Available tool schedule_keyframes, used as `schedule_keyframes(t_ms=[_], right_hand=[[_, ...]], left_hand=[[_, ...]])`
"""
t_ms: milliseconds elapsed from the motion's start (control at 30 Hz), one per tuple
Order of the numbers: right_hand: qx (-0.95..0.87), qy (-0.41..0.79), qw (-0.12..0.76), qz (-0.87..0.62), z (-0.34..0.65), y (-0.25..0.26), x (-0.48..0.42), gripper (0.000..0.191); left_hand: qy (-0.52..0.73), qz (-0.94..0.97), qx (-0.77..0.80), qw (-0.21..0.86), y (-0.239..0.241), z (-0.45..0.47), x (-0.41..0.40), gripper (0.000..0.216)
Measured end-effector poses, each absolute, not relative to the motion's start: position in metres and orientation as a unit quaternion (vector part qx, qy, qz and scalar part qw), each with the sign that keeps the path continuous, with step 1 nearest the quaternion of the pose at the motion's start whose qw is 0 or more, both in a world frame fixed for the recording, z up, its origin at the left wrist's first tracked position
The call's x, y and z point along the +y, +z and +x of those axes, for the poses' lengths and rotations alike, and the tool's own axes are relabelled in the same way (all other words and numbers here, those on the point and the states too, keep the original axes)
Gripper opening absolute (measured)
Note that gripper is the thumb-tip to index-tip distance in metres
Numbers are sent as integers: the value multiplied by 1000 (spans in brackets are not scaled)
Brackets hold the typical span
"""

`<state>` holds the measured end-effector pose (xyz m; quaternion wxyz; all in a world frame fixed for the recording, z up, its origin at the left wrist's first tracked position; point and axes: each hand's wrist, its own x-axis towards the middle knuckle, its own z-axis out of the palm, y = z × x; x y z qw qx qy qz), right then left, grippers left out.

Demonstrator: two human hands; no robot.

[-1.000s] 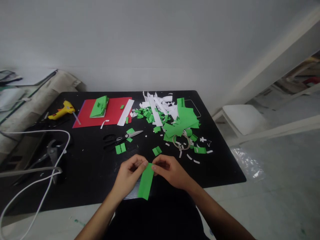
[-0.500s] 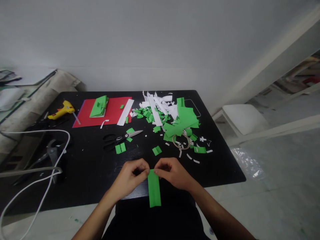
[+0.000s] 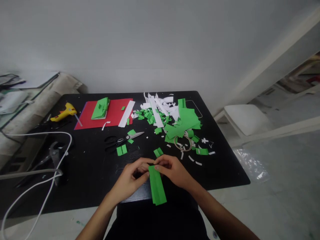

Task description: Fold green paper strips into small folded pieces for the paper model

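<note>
A folded green paper strip [image 3: 158, 188] hangs down at the table's front edge, its layers slightly fanned apart at the lower end. My right hand [image 3: 172, 170] pinches its top edge between thumb and fingers. My left hand [image 3: 135, 176] is curled at the top left corner, thumb and fingers closing on the paper there. Just beyond my fingers lies a small folded green piece [image 3: 158, 152]. Left of it, black-handled scissors [image 3: 125, 138] rest half open over green scraps, beside another folded green piece [image 3: 122, 150].
Green and white scraps [image 3: 152, 115] heap at the back, near green sheets [image 3: 186, 118] and a tape ring [image 3: 182, 143]. Red paper [image 3: 115, 113] carries a green folded booklet [image 3: 100, 108]. A yellow glue gun [image 3: 64, 112], pliers [image 3: 55, 155] and a white cable [image 3: 62, 163] lie left.
The strip has tilted, its lower end swinging right and its layers spreading. My left fingers have reached across behind its top edge. The view has shifted slightly.
</note>
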<state>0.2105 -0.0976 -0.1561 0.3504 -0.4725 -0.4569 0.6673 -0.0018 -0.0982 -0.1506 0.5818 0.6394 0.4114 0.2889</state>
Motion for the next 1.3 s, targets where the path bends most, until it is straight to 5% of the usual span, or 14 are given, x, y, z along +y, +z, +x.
schedule_keyframes(t_ms=[467, 1300], right_hand=[[-538, 602, 404, -430, 206, -155, -18, 14], [-474, 657, 393, -435, 215, -168, -25, 21]], left_hand=[[351, 629, 402, 565, -149, 4, 5, 10], [353, 712, 402, 455, -166, -8, -11, 18]])
